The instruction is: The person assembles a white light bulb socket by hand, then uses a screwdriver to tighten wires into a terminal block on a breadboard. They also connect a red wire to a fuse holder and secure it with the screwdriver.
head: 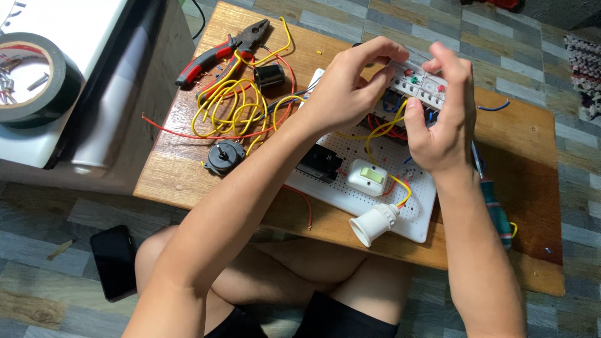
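Breakers: white breaker row sits at far edge of white perforated board on wooden counter.
Left hand: grip pinches the row's left end.
Right hand: fingers curled against its right end, grasping it.
Nearby: yellow wires, pliers, white lamp socket.

I note a floor of plank-pattern covering in mixed grey, green and tan tones. On it stands a low wooden table with a worn, darker patch toward its right end. At the upper left I see a white appliance or cabinet with a dark edge, carrying a roll of black tape. A dark phone lies on the floor at lower left. A woven rug shows at the right edge. Lighting is even.
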